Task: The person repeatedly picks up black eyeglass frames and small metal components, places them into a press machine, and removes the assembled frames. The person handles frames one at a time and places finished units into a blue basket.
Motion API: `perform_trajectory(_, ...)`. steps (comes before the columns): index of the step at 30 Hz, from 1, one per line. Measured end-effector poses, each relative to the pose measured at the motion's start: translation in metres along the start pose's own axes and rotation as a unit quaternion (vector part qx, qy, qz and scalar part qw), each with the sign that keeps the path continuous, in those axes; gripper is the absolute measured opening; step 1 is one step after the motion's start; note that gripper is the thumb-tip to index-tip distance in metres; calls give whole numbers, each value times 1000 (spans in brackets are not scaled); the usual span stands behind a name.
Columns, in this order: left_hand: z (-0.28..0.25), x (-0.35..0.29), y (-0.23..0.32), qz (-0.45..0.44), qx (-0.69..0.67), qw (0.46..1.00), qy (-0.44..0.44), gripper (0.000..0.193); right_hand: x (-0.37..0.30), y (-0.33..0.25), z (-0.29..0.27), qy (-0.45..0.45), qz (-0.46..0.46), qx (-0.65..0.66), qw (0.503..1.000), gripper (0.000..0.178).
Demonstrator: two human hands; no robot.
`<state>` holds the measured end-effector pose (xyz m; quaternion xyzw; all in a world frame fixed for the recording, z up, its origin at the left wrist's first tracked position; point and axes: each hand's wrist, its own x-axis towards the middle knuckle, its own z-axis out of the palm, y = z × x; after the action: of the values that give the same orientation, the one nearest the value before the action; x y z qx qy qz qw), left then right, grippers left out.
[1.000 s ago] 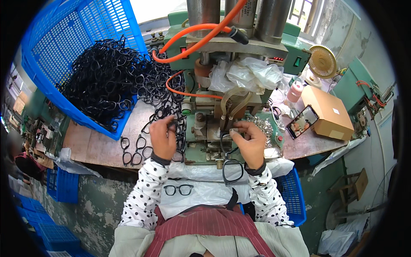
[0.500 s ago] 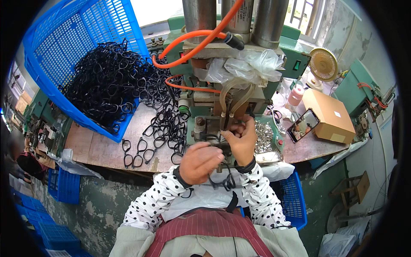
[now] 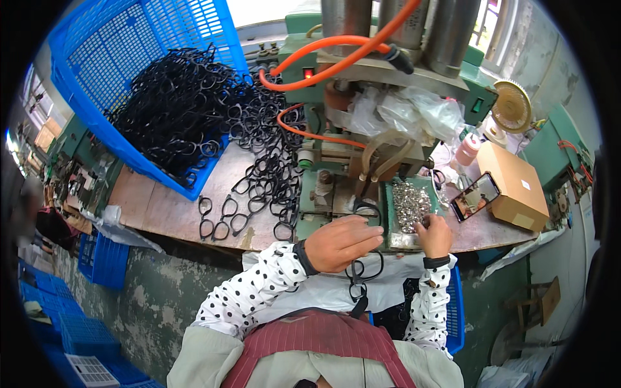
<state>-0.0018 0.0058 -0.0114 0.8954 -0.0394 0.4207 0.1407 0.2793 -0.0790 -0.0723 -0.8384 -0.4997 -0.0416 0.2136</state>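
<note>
My left hand is closed in front of the press, its fingers together. Black eyeglass frames dangle beneath it; their gripped part is hidden by the hand. Just beyond the fingers, another black eyeglass frame sits at the press's work spot, below two clear tubes. My right hand is at the near right edge of a green tray heaped with small shiny metal parts. Its thumb and fingertips are pinched together, and whatever lies between them is too small to make out.
A blue basket of black eyeglass frames tips onto the table at left, with more spilled toward the press. Orange hoses loop over the green press. At right are a phone, a cardboard box and a pink bottle.
My right hand has left the press's work spot and moved right to the metal parts. My left hand has shifted toward the press, the eyeglass frames still hanging from it. The view has turned slightly.
</note>
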Motion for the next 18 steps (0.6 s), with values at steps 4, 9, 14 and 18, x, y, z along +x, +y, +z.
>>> perform_trajectory(4,4,-1,-1,2,-7,1000,8,52,9,0,31,111,-29,77,990,14)
perform_trajectory(9,-4,-2,2,10,46,999,-20,40,20,-6,41,157,11,246,956,9)
perform_trajectory(14,-38,-38,-38,-69,205,968,124,32,15,-5,42,170,59,285,942,6)
perform_trajectory(18,-51,-77,-122,-389,329,846,157,12,12,-11,39,210,17,236,948,6)
